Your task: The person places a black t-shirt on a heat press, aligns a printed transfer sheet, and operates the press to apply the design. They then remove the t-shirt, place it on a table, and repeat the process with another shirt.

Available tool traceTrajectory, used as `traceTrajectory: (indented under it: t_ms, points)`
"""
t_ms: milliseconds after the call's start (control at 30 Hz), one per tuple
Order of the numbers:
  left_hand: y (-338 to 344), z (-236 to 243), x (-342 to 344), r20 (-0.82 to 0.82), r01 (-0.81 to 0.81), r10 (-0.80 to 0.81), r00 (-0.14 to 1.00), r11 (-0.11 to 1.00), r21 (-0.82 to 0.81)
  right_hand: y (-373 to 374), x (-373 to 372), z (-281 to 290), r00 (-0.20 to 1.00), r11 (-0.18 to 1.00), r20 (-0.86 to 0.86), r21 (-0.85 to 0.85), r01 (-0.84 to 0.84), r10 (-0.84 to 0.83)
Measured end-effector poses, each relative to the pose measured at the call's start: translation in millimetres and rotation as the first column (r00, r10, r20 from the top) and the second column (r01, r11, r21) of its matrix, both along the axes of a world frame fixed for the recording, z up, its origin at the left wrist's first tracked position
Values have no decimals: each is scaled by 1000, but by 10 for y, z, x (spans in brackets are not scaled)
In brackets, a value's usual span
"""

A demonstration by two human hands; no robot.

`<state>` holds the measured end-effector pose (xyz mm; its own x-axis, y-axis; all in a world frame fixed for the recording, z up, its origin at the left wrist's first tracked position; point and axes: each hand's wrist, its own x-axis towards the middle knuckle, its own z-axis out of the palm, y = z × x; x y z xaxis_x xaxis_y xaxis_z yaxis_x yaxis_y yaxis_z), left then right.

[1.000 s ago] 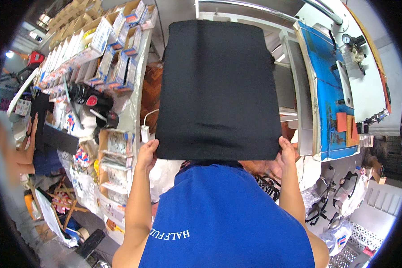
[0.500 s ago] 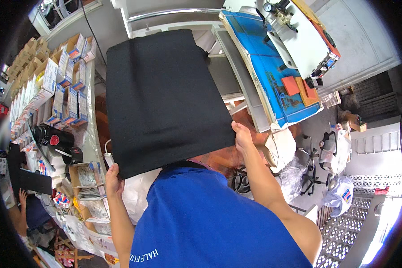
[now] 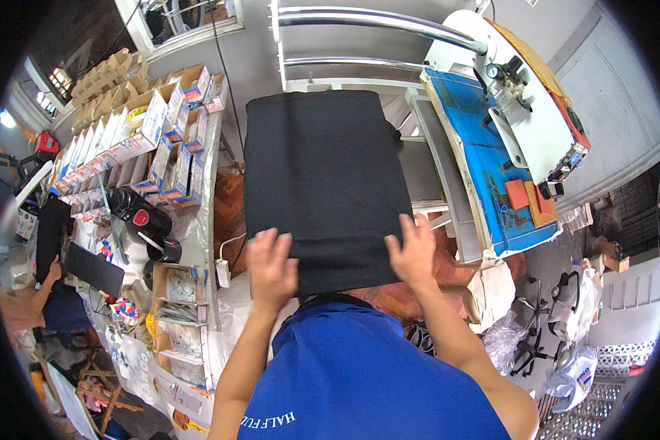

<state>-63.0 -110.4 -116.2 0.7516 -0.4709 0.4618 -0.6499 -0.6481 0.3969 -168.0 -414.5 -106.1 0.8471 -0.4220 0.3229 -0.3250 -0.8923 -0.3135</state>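
Note:
A wide black cloth (image 3: 322, 169) lies spread out in front of me, fairly flat, with a crease across its near part. Its near edge reaches close to my body. My left hand (image 3: 272, 271) is over the near left corner, fingers spread and holding nothing. Over the near right edge, my right hand (image 3: 413, 253) also has its fingers apart and empty. Whether the fingertips press on the cloth or hover just above it, I cannot tell. What supports the cloth is mostly hidden beneath it.
To the right stands a press machine with a blue bed (image 3: 476, 154) and orange pads. On the left, a table holds several cardboard boxes (image 3: 135, 128) and a black cylindrical container (image 3: 139, 211). Another person's hand (image 3: 53, 270) shows at far left. A white plug adapter (image 3: 223, 273) hangs beside the table.
Both hands have let go of the cloth's near corners and opened, moving inward over it. The cloth now lies lower and flatter. The view has shifted, so surroundings appear farther right.

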Motion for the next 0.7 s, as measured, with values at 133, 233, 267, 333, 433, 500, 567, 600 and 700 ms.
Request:
traceTrajectory:
  t_ms: [133,233,267,333,433,500,567,600,700]
  points:
    - [-297,-228,-301,-113,317,-296,948,898,305,414,-105,-127,806,829,-266,-46,-558,528]
    - [-24,-362,-497,-131,429,-408,903,869,246,480,-231,-24,745,772,-285,-27,-635,603]
    - [123,-433,-593,-151,443,-418,896,867,228,519,-268,78,748,774,-285,-28,-632,600]
    - [297,-420,-745,-92,459,-452,887,885,77,560,-310,130,711,720,-154,2,-694,686]
    - [566,-369,-965,-104,149,-171,980,971,-184,585,-389,12,744,737,14,125,-664,668]
    - [948,-354,-1051,-135,-179,146,980,942,-283,709,-244,-19,712,690,72,193,-697,699]
    - [1395,-519,-1224,-106,-588,587,803,747,-310,837,-56,53,644,613,132,212,-761,754]
    - [1681,-665,-1375,-92,-768,786,612,562,-308,918,78,110,593,558,133,227,-798,794]
    - [2541,-480,-1850,-3,-987,990,140,140,79,1140,375,374,528,480,114,290,-828,842]
